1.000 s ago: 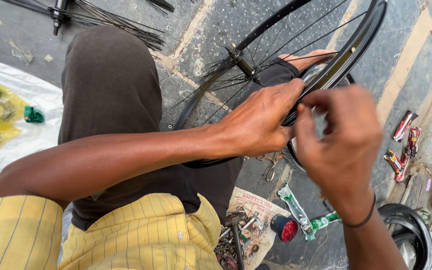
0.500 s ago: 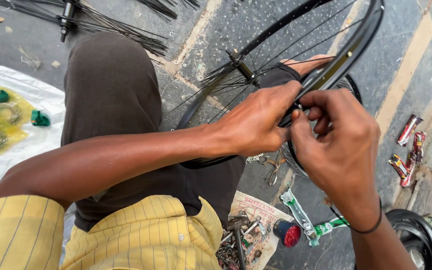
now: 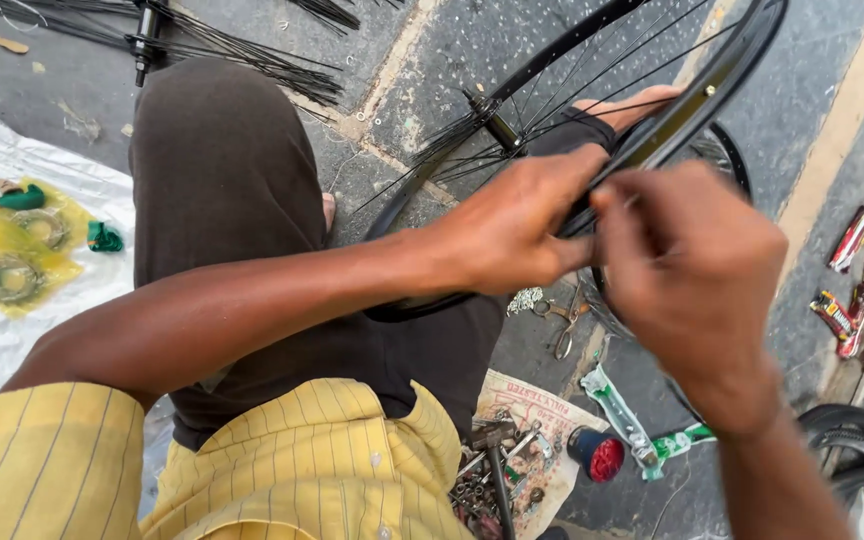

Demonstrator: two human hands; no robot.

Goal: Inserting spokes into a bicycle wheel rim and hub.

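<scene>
On the grey paved ground, a black bicycle wheel (image 3: 692, 110) stands tilted across your knee. Your left hand (image 3: 512, 225) has its grip clamped on the wheel's rim, while your right hand (image 3: 697, 275) pinches together just beside it, blurred. Wrenches (image 3: 497, 450) lie below the wheel.

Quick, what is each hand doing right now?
Left hand: closed, grip on the black metal bicycle wheel rim.
Right hand: fingers pinched at the same rim; blurred, so what it holds cannot be told.
</scene>
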